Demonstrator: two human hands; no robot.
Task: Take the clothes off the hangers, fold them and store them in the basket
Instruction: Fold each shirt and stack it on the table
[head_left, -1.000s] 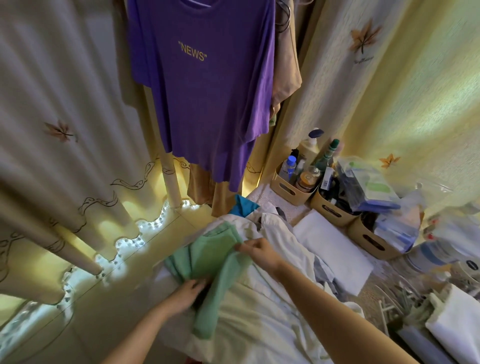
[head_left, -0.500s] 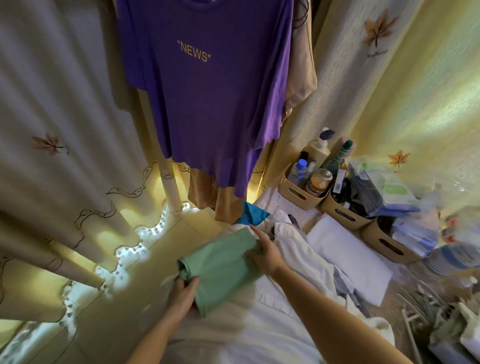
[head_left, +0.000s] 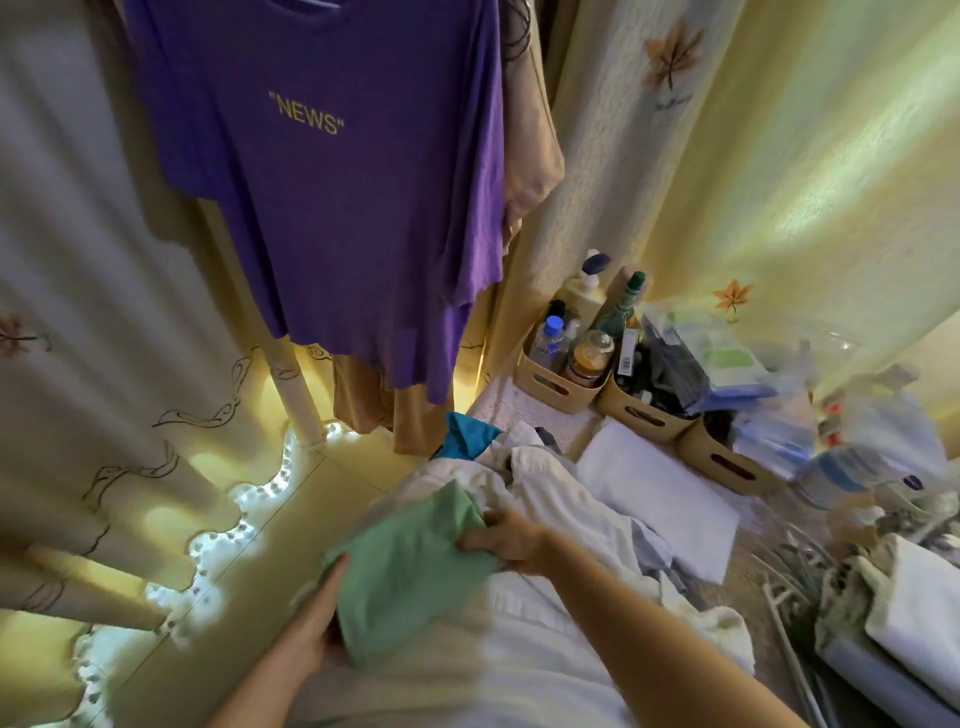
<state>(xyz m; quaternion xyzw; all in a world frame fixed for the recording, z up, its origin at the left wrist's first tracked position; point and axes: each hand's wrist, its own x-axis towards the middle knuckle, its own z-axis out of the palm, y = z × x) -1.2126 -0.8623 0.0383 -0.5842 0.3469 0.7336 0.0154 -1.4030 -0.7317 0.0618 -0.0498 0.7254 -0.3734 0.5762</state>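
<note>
A folded green garment (head_left: 410, 566) lies on a heap of white cloth (head_left: 519, 649) at the lower middle. My left hand (head_left: 322, 618) holds its near left edge, fingers under the fold. My right hand (head_left: 506, 538) grips its right edge. A purple T-shirt (head_left: 337, 197) printed "NEWS" hangs above, with a tan garment (head_left: 535, 156) hanging behind it. A blue cloth (head_left: 467, 436) peeks out beyond the white heap. I see no basket for the clothes.
Cream curtains (head_left: 104, 312) hang at left and back right. Three tan bins (head_left: 561, 384) full of bottles and packets stand at right, by a white folded sheet (head_left: 660, 493). Hangers and clutter (head_left: 789, 582) lie lower right. A white pole (head_left: 296, 395) stands under the T-shirt.
The green garment went from loosely bunched to a compact folded rectangle. Both hands shifted down and left with it, and the view tilted slightly closer to the hanging T-shirt.
</note>
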